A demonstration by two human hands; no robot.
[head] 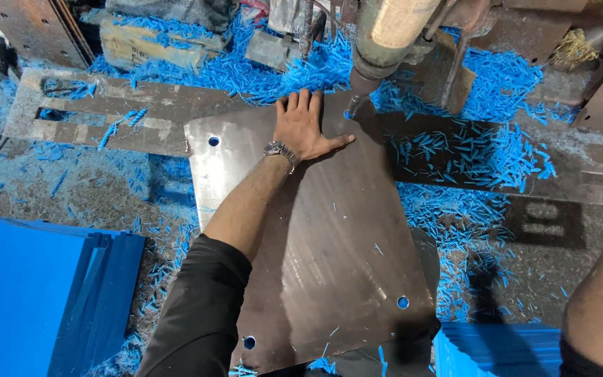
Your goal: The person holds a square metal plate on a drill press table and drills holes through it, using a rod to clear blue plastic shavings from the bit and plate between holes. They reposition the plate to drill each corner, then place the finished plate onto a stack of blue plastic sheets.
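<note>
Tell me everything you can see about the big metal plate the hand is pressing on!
The metal plate is a large, flat, grey-brown sheet with a dull shine and faint scratches. Three round holes show near its corners, blue showing through them. It lies flat and turned at an angle on the machine bed, amid blue plastic shavings. The left hand rests flat near its far edge, beside the machine's punch tip. A few blue slivers lie on it.
</note>
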